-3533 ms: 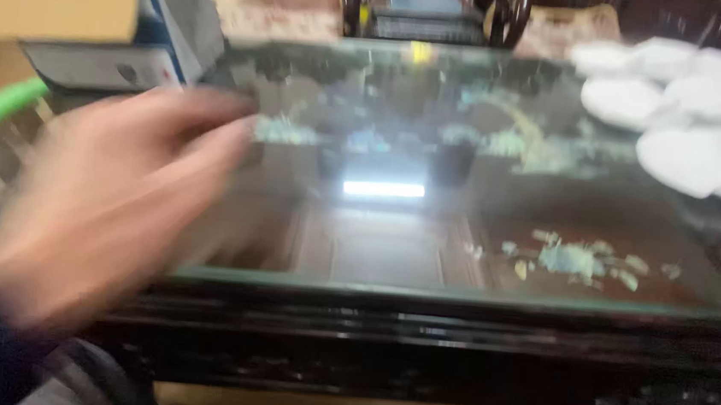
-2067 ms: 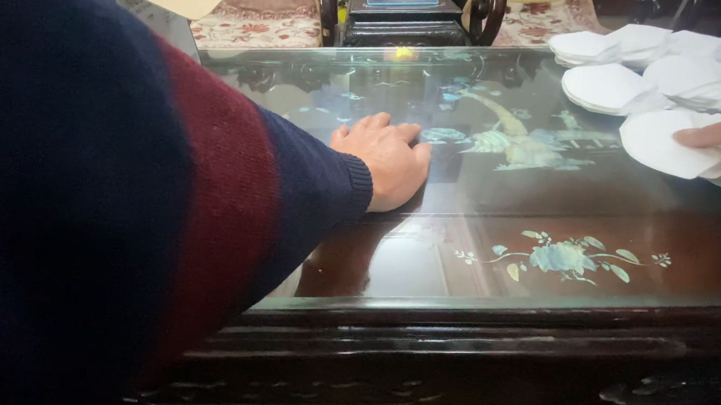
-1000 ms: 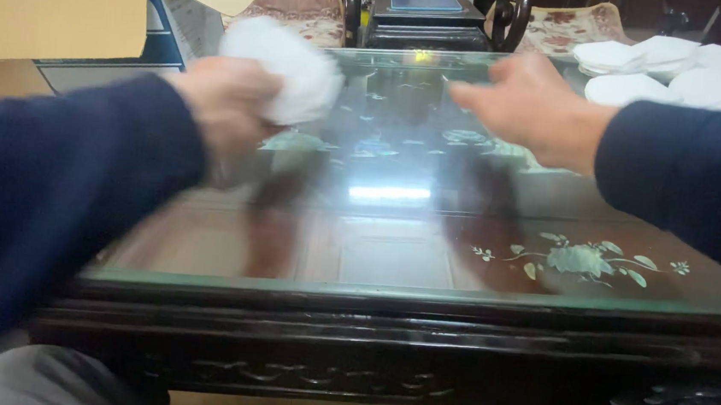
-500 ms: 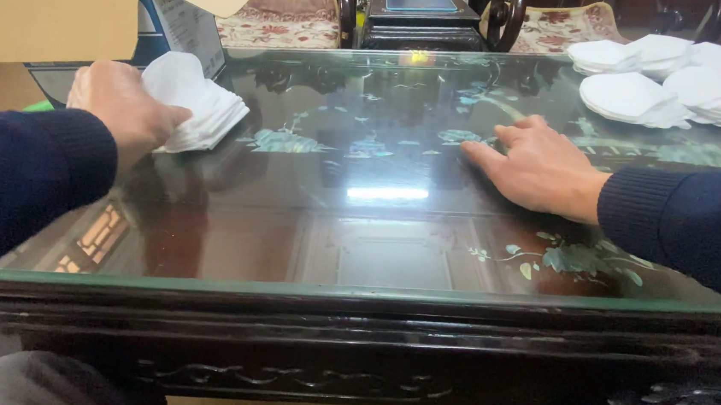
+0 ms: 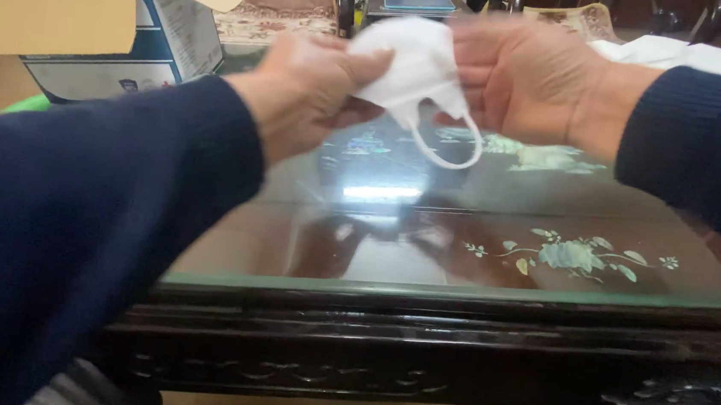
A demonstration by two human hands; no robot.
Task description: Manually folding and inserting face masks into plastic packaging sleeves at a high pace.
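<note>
Left hand (image 5: 318,88) and right hand (image 5: 516,78) are both pinching a white face mask (image 5: 410,65) at frame centre; its dangling ear loop (image 5: 446,149) is risking a snag or tear.

Two hands in view: left hand (image 5: 313,92), right hand (image 5: 524,82). One white face mask (image 5: 414,65) between them. One open cardboard box (image 5: 93,10). One glass-covered tabletop (image 5: 459,262). One heap of white masks (image 5: 689,55) at far right; number within not countable.
</note>
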